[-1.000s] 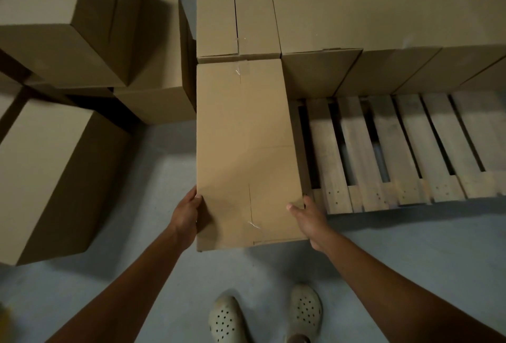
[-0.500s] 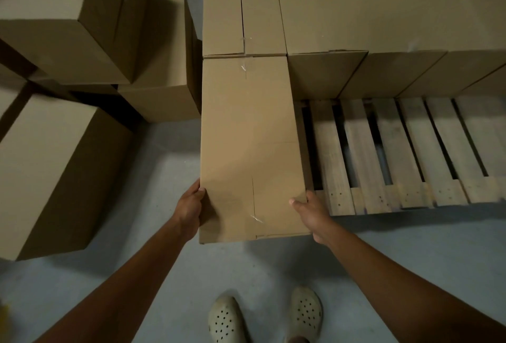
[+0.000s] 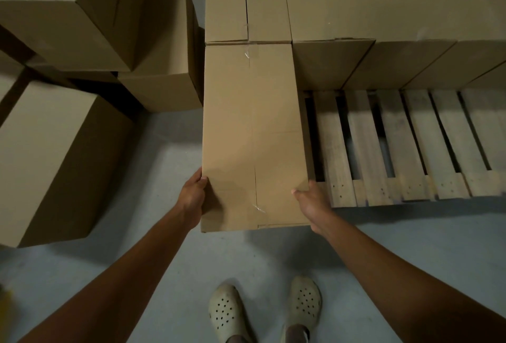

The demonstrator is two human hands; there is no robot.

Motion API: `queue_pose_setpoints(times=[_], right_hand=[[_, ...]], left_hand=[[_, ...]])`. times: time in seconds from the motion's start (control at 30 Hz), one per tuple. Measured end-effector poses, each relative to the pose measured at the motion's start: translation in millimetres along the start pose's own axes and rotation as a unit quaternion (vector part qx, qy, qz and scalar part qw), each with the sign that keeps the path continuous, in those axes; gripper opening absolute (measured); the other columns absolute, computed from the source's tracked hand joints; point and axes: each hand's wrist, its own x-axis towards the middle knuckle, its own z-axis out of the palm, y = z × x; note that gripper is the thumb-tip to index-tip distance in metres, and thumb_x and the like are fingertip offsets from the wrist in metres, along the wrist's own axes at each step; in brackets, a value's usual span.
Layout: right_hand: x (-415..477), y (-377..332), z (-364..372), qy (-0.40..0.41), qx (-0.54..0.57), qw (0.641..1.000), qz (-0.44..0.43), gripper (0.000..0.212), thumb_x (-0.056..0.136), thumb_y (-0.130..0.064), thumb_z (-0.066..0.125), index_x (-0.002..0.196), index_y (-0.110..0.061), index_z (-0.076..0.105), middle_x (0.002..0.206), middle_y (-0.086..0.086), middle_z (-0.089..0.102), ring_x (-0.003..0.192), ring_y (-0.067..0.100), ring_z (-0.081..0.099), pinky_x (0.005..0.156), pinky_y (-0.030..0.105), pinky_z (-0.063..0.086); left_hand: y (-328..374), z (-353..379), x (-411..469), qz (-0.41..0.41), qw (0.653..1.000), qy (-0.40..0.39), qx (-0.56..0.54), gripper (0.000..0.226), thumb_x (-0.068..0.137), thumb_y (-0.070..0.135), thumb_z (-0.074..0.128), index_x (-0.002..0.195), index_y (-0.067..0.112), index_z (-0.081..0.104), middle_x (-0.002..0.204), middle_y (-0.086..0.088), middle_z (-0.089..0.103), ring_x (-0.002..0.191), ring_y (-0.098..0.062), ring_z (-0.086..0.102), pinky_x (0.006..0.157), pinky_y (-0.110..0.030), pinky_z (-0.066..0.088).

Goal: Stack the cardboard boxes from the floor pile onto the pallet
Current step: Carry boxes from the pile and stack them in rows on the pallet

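Observation:
A long taped cardboard box lies on the left end of the wooden pallet, its far end against the row of stacked boxes at the back. My left hand grips the box's near left edge, thumb on top. My right hand grips its near right corner, fingers under the side. The near end of the box overhangs the pallet's front edge.
The floor pile of cardboard boxes stands to the left, with more boxes stacked behind it. Bare slats of the pallet show on the right. Grey floor and my two feet in perforated clogs lie below.
The box has slid farther onto the pallet and now meets the back row. Both hands moved forward with it and keep their grip.

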Motion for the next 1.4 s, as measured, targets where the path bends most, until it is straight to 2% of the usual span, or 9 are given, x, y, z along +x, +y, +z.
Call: queue_pose_setpoints(times=[0.27, 0.4, 0.43, 0.5, 0.57, 0.67, 1.03, 1.3, 1.4], right_hand=[[-8, -13, -8, -0.026, -0.001, 0.999, 0.019, 0.038, 0.096, -0.022, 0.063, 0.131, -0.012, 0.053, 0.123, 0.010, 0.063, 0.110, 0.028, 0.060, 0.102, 0.049, 0.050], [-20, -28, -16, -0.031, 0.000, 0.999, 0.011, 0.057, 0.086, -0.033, 0.063, 0.139, -0.014, 0.050, 0.128, 0.009, 0.062, 0.112, 0.029, 0.061, 0.100, 0.051, 0.052], [-29, -36, -18, -0.031, 0.005, 0.999, 0.003, 0.055, 0.088, -0.031, 0.064, 0.139, -0.014, 0.051, 0.129, 0.009, 0.063, 0.112, 0.029, 0.061, 0.100, 0.051, 0.052], [-52, -57, -24, -0.033, 0.009, 0.999, -0.014, 0.054, 0.093, -0.026, 0.065, 0.143, -0.013, 0.049, 0.136, 0.009, 0.060, 0.118, 0.028, 0.059, 0.104, 0.049, 0.049], [-76, -82, -31, -0.027, 0.007, 0.999, -0.044, 0.062, 0.096, -0.027, 0.064, 0.151, -0.013, 0.040, 0.150, 0.008, 0.049, 0.132, 0.027, 0.050, 0.111, 0.044, 0.042], [-118, -123, -45, -0.018, -0.004, 0.992, -0.125, 0.063, 0.098, -0.029, 0.062, 0.154, -0.016, 0.036, 0.158, 0.007, 0.039, 0.142, 0.024, 0.040, 0.112, 0.037, 0.036], [-367, -235, -116, 0.038, 0.070, 0.937, -0.340, 0.062, 0.099, -0.041, 0.060, 0.154, -0.032, 0.034, 0.156, -0.008, 0.040, 0.135, 0.008, 0.044, 0.103, 0.034, 0.042], [-541, -196, -143, 0.064, 0.123, 0.905, -0.401, 0.060, 0.089, -0.053, 0.060, 0.144, -0.042, 0.039, 0.148, -0.013, 0.049, 0.130, 0.003, 0.051, 0.100, 0.022, 0.046], [-581, -165, -143, 0.048, 0.122, 0.898, -0.420, 0.062, 0.081, -0.064, 0.056, 0.138, -0.047, 0.040, 0.142, -0.019, 0.051, 0.127, -0.003, 0.052, 0.094, 0.013, 0.046]], left_hand=[[23, 4, -16, -0.025, 1.000, -0.008, 0.016, 0.042, 0.110, 0.032, 0.035, 0.146, 0.014, 0.046, 0.136, -0.007, 0.051, 0.125, -0.030, 0.049, 0.109, -0.048, 0.040], [52, 10, -39, -0.014, 1.000, -0.018, 0.015, 0.033, 0.109, 0.037, 0.038, 0.125, 0.012, 0.050, 0.119, -0.009, 0.051, 0.092, -0.017, 0.054, 0.092, -0.042, 0.038], [60, 10, -47, -0.005, 1.000, -0.022, 0.014, 0.029, 0.109, 0.036, 0.037, 0.124, 0.014, 0.049, 0.121, -0.007, 0.050, 0.093, -0.016, 0.054, 0.094, -0.042, 0.035], [78, 8, -63, 0.014, 0.999, -0.031, 0.027, 0.039, 0.109, 0.039, 0.037, 0.139, 0.017, 0.045, 0.141, -0.007, 0.046, 0.126, -0.026, 0.050, 0.107, -0.046, 0.030], [100, 5, -82, 0.058, 0.997, -0.031, 0.047, 0.050, 0.108, 0.040, 0.037, 0.151, 0.014, 0.039, 0.153, -0.002, 0.039, 0.146, -0.028, 0.032, 0.116, -0.047, 0.024], [137, 0, -122, 0.143, 0.986, -0.026, 0.079, 0.056, 0.106, 0.043, 0.042, 0.154, 0.016, 0.035, 0.158, -0.002, 0.036, 0.146, -0.027, 0.033, 0.117, -0.045, 0.027], [242, -49, -352, 0.426, 0.893, 0.011, 0.143, 0.063, 0.098, 0.051, 0.043, 0.155, 0.028, 0.034, 0.160, 0.002, 0.037, 0.143, -0.012, 0.035, 0.112, -0.035, 0.034], [212, -118, -509, 0.483, 0.868, 0.018, 0.115, 0.062, 0.097, 0.046, 0.043, 0.154, 0.023, 0.037, 0.156, 0.003, 0.040, 0.122, 0.025, 0.041, 0.090, 0.002, 0.037], [171, -145, -549, 0.474, 0.873, 0.015, 0.117, 0.065, 0.095, 0.056, 0.045, 0.153, 0.027, 0.038, 0.157, 0.005, 0.042, 0.133, 0.008, 0.043, 0.104, -0.015, 0.041]])
